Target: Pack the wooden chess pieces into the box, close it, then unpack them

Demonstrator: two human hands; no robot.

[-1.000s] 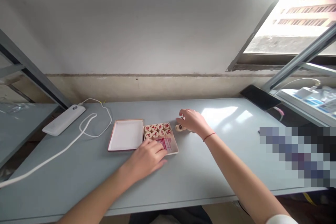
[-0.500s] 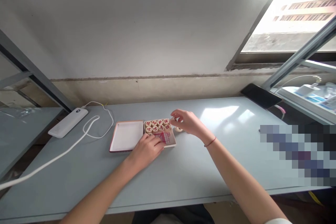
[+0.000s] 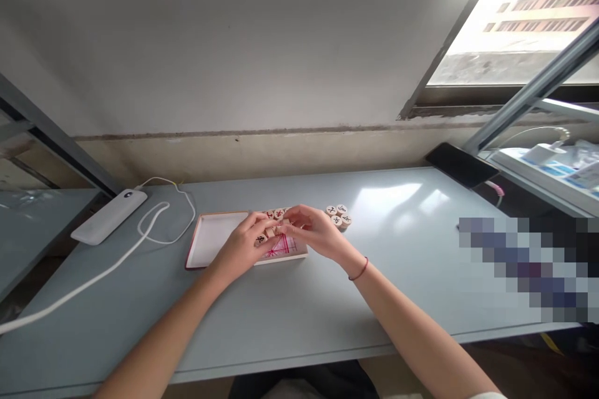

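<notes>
Our left hand (image 3: 243,246) and right hand (image 3: 312,230) curve half-closed over round wooden xiangqi pieces (image 3: 277,214) in the red-lined cardboard box (image 3: 292,254), their hold unclear, while four more pieces (image 3: 338,215) sit just right of it on the smooth grey table (image 3: 397,274), beside no piece-filled white lid (image 3: 216,241).

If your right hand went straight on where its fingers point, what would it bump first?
The right hand would probably meet the left hand's fingertips first. Depth is hard to judge, so it might touch the round wooden chess pieces with red characters instead.
</notes>
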